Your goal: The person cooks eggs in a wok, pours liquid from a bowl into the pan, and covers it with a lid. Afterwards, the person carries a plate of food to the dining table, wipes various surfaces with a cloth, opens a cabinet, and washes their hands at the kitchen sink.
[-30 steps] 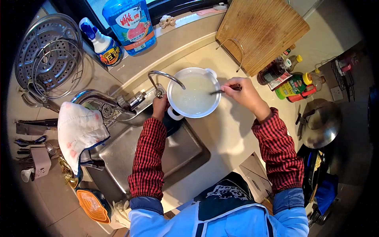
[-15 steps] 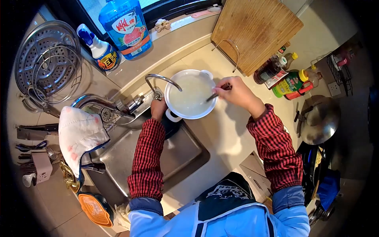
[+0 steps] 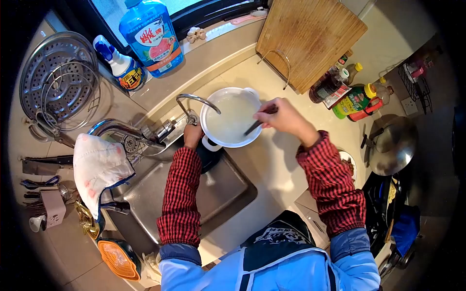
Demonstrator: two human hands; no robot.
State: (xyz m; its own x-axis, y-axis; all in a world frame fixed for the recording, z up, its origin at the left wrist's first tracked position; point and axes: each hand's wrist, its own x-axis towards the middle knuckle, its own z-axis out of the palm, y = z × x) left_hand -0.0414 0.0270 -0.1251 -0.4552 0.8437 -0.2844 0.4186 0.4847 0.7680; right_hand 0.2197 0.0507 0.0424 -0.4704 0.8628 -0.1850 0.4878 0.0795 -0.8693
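Dark utensil (image 3: 252,128) gripped in right hand (image 3: 280,116), shifted nearer pot (image 3: 233,144) rim: stirring apparently underway. Left hand (image 3: 192,136) at tap (image 3: 192,118), grip unclear.

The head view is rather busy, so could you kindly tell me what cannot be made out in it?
All in the head view:
Whether the left hand grips anything: hidden by the hand itself.
Bottom of the pot: hidden by cloudy liquid.
Part of the plate: hidden by the right sleeve.

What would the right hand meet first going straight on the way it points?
Likely the white pot: the right hand overlaps its near edge in view. Height is unclear, so it might pass above.
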